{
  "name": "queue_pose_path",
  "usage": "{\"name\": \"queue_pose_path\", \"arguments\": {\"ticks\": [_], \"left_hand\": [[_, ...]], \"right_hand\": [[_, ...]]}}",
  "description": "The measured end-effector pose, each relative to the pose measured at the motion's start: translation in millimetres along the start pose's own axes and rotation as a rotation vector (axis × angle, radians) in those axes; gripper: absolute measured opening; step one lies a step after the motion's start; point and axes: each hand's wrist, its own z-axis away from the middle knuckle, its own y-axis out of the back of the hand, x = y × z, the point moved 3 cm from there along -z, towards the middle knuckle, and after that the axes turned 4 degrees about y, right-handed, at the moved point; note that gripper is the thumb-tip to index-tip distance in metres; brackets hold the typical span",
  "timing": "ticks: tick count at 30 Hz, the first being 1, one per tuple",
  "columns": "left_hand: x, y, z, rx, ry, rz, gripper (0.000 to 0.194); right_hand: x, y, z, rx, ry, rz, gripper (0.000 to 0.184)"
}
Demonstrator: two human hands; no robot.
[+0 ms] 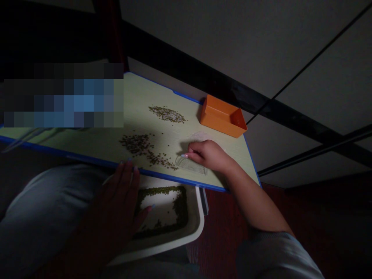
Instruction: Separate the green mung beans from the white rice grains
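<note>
In the head view, the orange box [223, 120] is the landmark. Nearer the wearer, the right hand [209, 153] has its fingers pinched on the clear protractor [193, 166], which lies on the bench [247, 159] beside scattered dark grains [136, 144]; handling it looks like the step in hand. Paler grains [167, 114] sit left of the box. Down-left of it, the left hand [116, 197] spreads loosely over the white tray [200, 221], holding nothing visible. The protractor's markings are unreadable; no brand shows.
</note>
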Motion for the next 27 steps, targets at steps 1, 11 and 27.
{"name": "queue_pose_path", "arguments": {"ticks": [1,11,27], "left_hand": [[0.3,0.3,0.1,0.001,-0.001,-0.004,0.080],[0.6,0.8,-0.3,0.008,-0.017,0.007,0.080],[-0.5,0.1,0.2,-0.009,-0.003,0.004,0.078]], "right_hand": [[-0.7,0.1,0.4,-0.005,0.015,-0.024,0.030],[-1.2,5.2,6.7,-0.049,0.091,-0.175,0.032],[4.6,2.3,4.3,-0.046,0.027,-0.076,0.030]]}}
